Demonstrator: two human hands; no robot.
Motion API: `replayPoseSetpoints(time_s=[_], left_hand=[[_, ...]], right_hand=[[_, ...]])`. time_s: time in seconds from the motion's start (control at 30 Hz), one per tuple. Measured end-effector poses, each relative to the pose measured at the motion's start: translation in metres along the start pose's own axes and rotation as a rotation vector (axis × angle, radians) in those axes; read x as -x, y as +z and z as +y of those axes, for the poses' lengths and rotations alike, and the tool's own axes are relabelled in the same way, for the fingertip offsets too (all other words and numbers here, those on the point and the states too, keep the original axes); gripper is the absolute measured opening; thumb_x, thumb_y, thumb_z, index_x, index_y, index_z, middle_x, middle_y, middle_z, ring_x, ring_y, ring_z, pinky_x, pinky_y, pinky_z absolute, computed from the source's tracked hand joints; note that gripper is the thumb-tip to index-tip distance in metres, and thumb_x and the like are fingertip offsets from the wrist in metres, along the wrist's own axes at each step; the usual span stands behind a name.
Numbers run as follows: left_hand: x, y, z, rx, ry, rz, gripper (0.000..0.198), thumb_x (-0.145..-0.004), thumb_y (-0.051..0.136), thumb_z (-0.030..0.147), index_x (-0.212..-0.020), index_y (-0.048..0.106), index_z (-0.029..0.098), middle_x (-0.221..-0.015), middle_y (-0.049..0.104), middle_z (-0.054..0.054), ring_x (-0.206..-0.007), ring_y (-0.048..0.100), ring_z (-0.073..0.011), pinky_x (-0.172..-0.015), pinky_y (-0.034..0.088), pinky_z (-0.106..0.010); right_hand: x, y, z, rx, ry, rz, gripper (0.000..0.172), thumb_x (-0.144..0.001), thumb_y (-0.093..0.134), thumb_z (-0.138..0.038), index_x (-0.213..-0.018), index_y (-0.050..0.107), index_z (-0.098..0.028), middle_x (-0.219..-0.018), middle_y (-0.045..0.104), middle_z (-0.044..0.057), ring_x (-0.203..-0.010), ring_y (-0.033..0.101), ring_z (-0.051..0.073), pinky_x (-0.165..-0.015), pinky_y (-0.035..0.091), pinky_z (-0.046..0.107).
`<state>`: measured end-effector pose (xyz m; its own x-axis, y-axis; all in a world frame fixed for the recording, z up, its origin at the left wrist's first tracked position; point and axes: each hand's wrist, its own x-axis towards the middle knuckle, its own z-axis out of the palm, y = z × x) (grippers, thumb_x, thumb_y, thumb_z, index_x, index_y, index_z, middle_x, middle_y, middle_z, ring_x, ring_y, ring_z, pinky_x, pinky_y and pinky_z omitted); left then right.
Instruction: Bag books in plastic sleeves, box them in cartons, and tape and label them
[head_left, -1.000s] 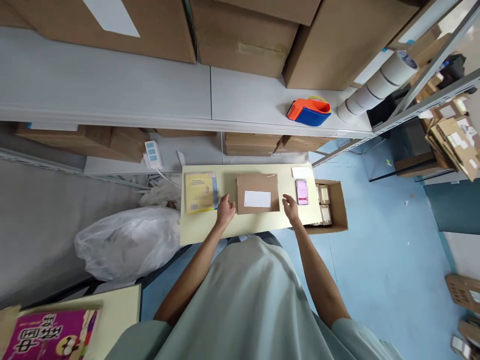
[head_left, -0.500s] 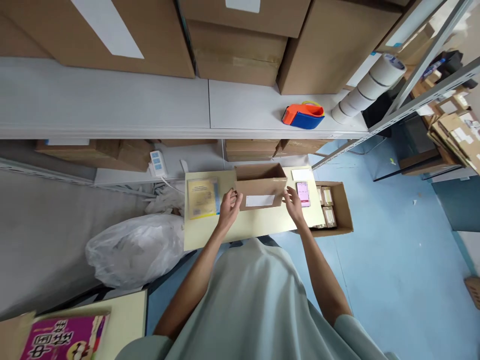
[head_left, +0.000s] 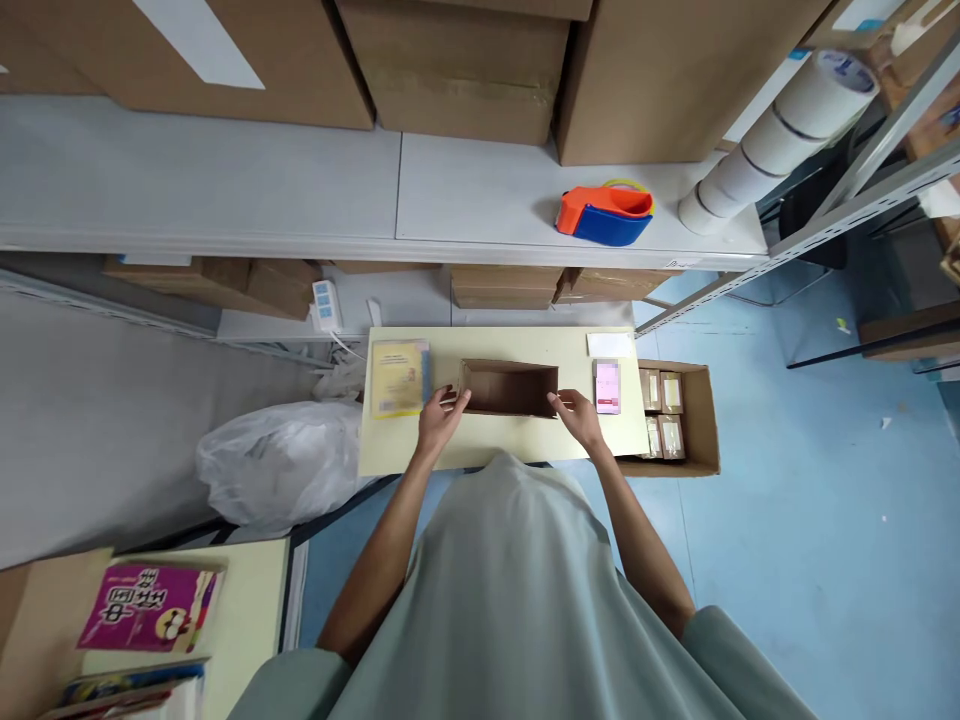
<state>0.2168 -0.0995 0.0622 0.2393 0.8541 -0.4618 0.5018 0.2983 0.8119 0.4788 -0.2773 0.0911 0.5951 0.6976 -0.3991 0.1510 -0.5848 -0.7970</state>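
Note:
An open cardboard box (head_left: 510, 388) stands on the pale yellow table (head_left: 495, 440), its opening facing up and its inside looking bare. My left hand (head_left: 441, 418) grips the box's left end, thumb at the rim. At the right end, my right hand (head_left: 577, 418) holds the box's edge between thumb and fingers. A yellow booklet (head_left: 401, 378) lies to the left of the box. To the right are a phone (head_left: 607, 387) with a pink screen and a white paper slip (head_left: 609, 345).
A carton (head_left: 697, 420) with several small boxes stands right of the table. Above, a shelf (head_left: 285, 190) bears large cartons, an orange and blue tape dispenser (head_left: 606, 215) and tape rolls (head_left: 776, 140). A plastic bag (head_left: 281, 465) and purple book (head_left: 146, 608) are left.
The box has tilted from showing its labelled side to standing with its opening up, lower on the table. Both hands have moved with it, and the camera view has shifted.

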Motion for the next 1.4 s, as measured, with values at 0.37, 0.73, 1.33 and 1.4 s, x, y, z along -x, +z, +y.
replayPoseSetpoints(time_s=[0.37,0.73,1.33,1.4], left_hand=[[-0.019,0.000,-0.017,0.559,-0.292,0.128,0.046,-0.071,0.099,0.047,-0.091,0.070,0.018,-0.083,0.071,0.000,-0.084,0.070,-0.0165,-0.090,0.061,-0.035],[-0.011,0.026,-0.014,0.551,-0.273,0.346,0.042,-0.072,0.094,0.047,-0.090,0.068,0.020,-0.090,0.073,-0.001,-0.088,0.069,-0.0158,-0.092,0.060,-0.035],[-0.036,-0.049,-0.064,0.138,-0.138,0.413,0.042,-0.089,0.073,0.052,-0.113,0.071,0.017,-0.119,0.078,-0.015,-0.114,0.075,-0.0296,-0.110,0.055,-0.044],[-0.051,-0.062,-0.076,0.050,-0.185,0.444,0.041,-0.087,0.076,0.046,-0.115,0.069,0.018,-0.120,0.075,-0.014,-0.116,0.072,-0.0306,-0.109,0.056,-0.045]], right_hand=[[-0.031,-0.007,0.034,-0.357,0.040,-0.054,0.073,-0.079,0.064,-0.097,-0.071,0.054,-0.025,-0.072,0.059,0.001,-0.073,0.060,0.019,-0.067,0.066,0.037],[-0.036,-0.010,0.032,-0.507,0.105,-0.112,0.071,-0.078,0.071,-0.093,-0.079,0.063,-0.022,-0.082,0.065,0.003,-0.083,0.065,0.020,-0.072,0.070,0.037],[0.007,-0.023,-0.035,-0.095,-0.289,0.379,0.044,-0.104,0.064,-0.062,-0.124,0.070,-0.023,-0.129,0.076,0.015,-0.124,0.072,0.030,-0.105,0.063,0.052],[0.016,-0.017,-0.046,-0.038,-0.314,0.410,0.041,-0.105,0.063,-0.060,-0.122,0.072,-0.023,-0.126,0.077,0.014,-0.122,0.073,0.029,-0.102,0.064,0.050]])
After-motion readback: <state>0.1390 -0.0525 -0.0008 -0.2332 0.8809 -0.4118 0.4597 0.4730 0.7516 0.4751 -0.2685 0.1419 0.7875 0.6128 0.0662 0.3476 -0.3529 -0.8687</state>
